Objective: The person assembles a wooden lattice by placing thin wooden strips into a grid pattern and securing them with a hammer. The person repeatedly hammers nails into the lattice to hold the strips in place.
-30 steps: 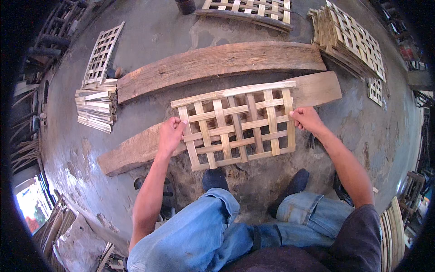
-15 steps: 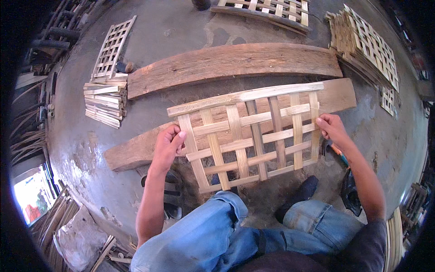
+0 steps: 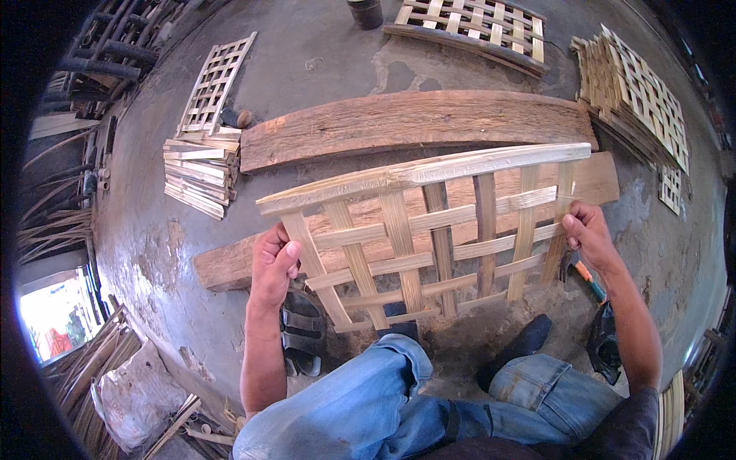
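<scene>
A woven panel of flat bamboo strips (image 3: 396, 222) is held up in front of me, tilted, its thick upper rail raised toward me. My left hand (image 3: 274, 264) grips its left side strip between thumb and curled fingers. At the opposite edge, my right hand (image 3: 589, 234) pinches the right side strip. Open squares in the weave show a wooden plank behind it. The panel's lower edge hangs just above my knee, and its strips vary from pale to darker brown.
Two heavy planks (image 3: 414, 123) lie on the floor beyond the panel. Bundled strips (image 3: 201, 172) and another lattice (image 3: 218, 84) are at left. Stacked panels (image 3: 636, 107) stand at right, one more (image 3: 468, 34) at the back near a dark bucket (image 3: 366, 13). An orange-and-teal-handled tool (image 3: 589, 280) lies by my right forearm.
The panel has come closer, and its upper rail has tipped up toward me. My hands have moved a little farther apart, still gripping its two sides. The view has shifted slightly.
</scene>
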The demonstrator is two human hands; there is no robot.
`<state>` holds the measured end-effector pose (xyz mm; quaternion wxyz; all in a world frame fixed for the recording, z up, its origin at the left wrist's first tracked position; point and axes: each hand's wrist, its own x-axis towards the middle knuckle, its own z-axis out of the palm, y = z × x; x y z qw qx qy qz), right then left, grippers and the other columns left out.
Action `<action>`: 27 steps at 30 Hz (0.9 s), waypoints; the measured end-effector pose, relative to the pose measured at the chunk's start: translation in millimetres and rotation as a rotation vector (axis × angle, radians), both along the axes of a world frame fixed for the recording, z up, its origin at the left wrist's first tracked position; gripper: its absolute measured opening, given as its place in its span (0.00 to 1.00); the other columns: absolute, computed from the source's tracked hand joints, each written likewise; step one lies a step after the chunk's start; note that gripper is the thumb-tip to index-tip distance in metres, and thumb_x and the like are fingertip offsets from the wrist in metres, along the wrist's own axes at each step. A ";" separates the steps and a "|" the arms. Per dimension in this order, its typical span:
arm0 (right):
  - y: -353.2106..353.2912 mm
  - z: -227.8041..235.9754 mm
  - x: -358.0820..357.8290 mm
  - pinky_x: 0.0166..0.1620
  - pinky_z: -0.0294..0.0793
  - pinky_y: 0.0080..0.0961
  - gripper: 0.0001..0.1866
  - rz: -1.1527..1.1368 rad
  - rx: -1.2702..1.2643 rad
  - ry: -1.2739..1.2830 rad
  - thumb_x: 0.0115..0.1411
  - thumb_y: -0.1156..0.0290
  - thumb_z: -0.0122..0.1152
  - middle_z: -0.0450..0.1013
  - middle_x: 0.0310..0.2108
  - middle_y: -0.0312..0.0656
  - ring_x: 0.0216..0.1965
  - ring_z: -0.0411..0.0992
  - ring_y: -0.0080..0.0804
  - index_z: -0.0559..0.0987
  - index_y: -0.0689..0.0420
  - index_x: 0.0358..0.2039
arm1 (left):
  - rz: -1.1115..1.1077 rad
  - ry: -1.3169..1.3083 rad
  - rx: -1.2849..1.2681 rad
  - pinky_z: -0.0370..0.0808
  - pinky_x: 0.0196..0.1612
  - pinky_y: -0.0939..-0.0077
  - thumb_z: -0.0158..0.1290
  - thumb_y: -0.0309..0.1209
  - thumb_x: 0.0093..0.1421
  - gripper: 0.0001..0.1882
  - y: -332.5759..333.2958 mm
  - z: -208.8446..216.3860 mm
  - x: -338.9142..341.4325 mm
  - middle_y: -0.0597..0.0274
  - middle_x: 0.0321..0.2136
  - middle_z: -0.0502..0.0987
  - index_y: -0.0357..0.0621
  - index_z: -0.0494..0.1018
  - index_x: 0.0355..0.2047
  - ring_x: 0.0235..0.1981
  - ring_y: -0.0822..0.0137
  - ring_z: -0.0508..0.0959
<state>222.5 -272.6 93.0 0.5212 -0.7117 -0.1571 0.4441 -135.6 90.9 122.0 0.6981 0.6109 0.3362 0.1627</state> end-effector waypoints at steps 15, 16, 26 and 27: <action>2.1 7.2 -2.2 0.21 0.53 0.14 0.16 0.009 0.035 -0.007 0.63 0.57 0.64 0.64 0.19 0.24 0.18 0.57 0.11 0.74 0.53 0.25 | 0.008 0.016 0.000 0.57 0.18 0.92 0.57 0.43 0.62 0.14 5.6 -9.3 -4.7 0.76 0.21 0.70 0.47 0.69 0.29 0.16 0.88 0.60; 2.3 5.9 -2.5 0.21 0.53 0.14 0.15 0.008 0.038 -0.013 0.63 0.57 0.63 0.64 0.19 0.24 0.18 0.57 0.11 0.74 0.53 0.25 | 0.024 0.014 -0.001 0.57 0.18 0.91 0.57 0.43 0.62 0.15 5.6 -8.4 -5.1 0.76 0.22 0.71 0.47 0.70 0.30 0.16 0.88 0.60; 34.2 76.6 -3.3 0.22 0.67 0.20 0.18 -0.194 0.229 0.108 0.69 0.54 0.52 0.70 0.18 0.34 0.21 0.71 0.26 0.76 0.58 0.41 | 0.189 -0.185 0.275 0.67 0.24 0.86 0.60 0.49 0.60 0.21 22.8 23.9 -11.7 0.69 0.26 0.76 0.41 0.74 0.37 0.21 0.81 0.69; 35.4 84.6 2.4 0.21 0.68 0.23 0.21 -0.181 0.270 0.077 0.69 0.52 0.50 0.72 0.21 0.38 0.22 0.74 0.30 0.75 0.59 0.42 | 0.205 -0.228 0.315 0.69 0.25 0.85 0.60 0.49 0.60 0.22 26.9 22.7 -10.8 0.68 0.27 0.77 0.41 0.74 0.38 0.22 0.79 0.71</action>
